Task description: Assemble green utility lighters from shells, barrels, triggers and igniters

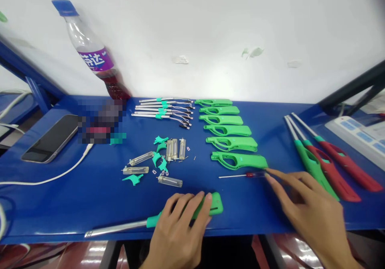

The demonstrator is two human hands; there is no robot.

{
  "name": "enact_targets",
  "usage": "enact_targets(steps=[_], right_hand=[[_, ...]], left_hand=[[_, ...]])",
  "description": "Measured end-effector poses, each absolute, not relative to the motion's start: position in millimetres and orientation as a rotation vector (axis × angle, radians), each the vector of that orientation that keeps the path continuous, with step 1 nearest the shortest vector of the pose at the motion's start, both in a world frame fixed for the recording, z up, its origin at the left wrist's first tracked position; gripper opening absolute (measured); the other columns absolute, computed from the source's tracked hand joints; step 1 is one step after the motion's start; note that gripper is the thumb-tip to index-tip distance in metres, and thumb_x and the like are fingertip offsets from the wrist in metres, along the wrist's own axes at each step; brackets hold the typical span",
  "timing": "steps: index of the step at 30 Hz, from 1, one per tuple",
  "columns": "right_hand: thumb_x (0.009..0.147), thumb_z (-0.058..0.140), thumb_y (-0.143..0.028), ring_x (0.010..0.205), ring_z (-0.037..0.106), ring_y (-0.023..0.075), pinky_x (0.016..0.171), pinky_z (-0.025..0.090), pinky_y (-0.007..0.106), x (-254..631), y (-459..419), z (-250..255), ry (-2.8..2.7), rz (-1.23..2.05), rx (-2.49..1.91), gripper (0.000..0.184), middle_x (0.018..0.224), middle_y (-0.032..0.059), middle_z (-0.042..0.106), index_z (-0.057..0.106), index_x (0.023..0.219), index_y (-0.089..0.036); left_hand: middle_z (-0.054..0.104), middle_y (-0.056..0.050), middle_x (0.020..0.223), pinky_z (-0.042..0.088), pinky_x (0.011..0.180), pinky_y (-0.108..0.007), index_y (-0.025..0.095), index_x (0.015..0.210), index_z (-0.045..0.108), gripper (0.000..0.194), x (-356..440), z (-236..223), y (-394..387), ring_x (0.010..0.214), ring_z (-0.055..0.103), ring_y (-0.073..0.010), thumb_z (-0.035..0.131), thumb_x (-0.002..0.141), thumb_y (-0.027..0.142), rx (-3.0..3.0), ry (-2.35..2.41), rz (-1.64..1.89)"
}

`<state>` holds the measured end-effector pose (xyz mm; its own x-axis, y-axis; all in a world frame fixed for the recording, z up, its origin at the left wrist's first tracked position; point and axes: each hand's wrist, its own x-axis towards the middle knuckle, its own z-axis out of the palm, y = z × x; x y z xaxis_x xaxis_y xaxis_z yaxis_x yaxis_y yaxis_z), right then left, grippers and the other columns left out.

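My left hand [180, 221] lies over a green long-nosed lighter [215, 204] near the table's front edge, fingers curled on its handle; the metal nozzle [116, 228] sticks out to the left. My right hand [303, 198] is open, its fingertips stretched toward the red handle of a small screwdriver [240, 176] that lies on the blue table [75, 196]. Just behind the screwdriver runs a column of several green lighter shells [230, 134].
Metal nozzle tubes with wires [164, 109], loose teal triggers [161, 156] and clear gas cells [174, 149] lie mid-table. Finished green and red lighters [327, 164] sit right, by a power strip [361, 134]. A phone [51, 138], cable and a tilted bottle [93, 52] stand left.
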<state>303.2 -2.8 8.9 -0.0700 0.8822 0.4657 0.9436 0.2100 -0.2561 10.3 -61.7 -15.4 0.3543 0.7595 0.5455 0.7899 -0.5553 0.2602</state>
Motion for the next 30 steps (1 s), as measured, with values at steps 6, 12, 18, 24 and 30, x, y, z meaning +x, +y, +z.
enact_targets(steps=[6,12,18,24,30], right_hand=[[0.103,0.054,-0.069,0.052,0.054,0.0122,0.055,0.048,0.031,320.5,4.7,1.2,-2.001,-0.08,-1.68,0.052,0.093,0.0035,0.067,0.078,0.117,-0.026],[0.102,0.054,-0.07,0.057,0.058,0.0132,0.053,0.048,0.03,327.7,6.1,-5.5,-2.026,-0.07,-1.643,0.052,0.097,0.0051,0.066,0.08,0.103,-0.026],[0.104,0.056,-0.064,0.055,0.058,0.0109,0.056,0.052,0.029,329.6,5.9,-10.9,-2.07,0.002,-1.585,0.045,0.102,0.005,0.066,0.079,0.12,-0.03],[0.106,0.06,-0.052,0.096,0.08,0.0205,0.086,0.064,0.03,325.9,1.9,-3.0,-2.096,0.133,-1.425,0.029,0.106,0.0021,0.079,0.08,0.105,-0.031],[0.102,0.069,-0.041,0.063,0.076,0.0172,0.054,0.062,0.027,302.1,-16.2,23.0,-1.775,0.343,-1.47,0.017,0.103,0.0024,0.084,0.077,0.111,-0.029]], left_hand=[[0.075,-0.01,0.122,0.043,0.1,-0.045,0.027,0.138,0.072,0.058,11.3,-16.9,-61.9,0.108,0.065,-0.0264,0.044,0.096,-0.001,-2.541,-1.428,-0.92],[0.074,-0.01,0.123,0.043,0.1,-0.045,0.026,0.137,0.073,0.059,8.9,-16.5,-62.1,0.109,0.065,-0.0261,0.046,0.093,-0.003,-2.565,-1.429,-0.873],[0.073,-0.011,0.125,0.045,0.1,-0.048,0.025,0.138,0.072,0.06,9.5,-17.6,-61.7,0.112,0.065,-0.0279,0.048,0.091,-0.003,-2.584,-1.43,-0.859],[0.074,-0.012,0.125,0.046,0.098,-0.048,0.024,0.134,0.073,0.055,11.0,-15.9,-63.2,0.11,0.065,-0.0283,0.049,0.092,-0.002,-2.57,-1.426,-0.887],[0.075,-0.013,0.127,0.048,0.098,-0.049,0.022,0.132,0.074,0.053,9.2,-16.3,-64.2,0.112,0.066,-0.0287,0.05,0.092,-0.003,-2.569,-1.424,-0.911]])
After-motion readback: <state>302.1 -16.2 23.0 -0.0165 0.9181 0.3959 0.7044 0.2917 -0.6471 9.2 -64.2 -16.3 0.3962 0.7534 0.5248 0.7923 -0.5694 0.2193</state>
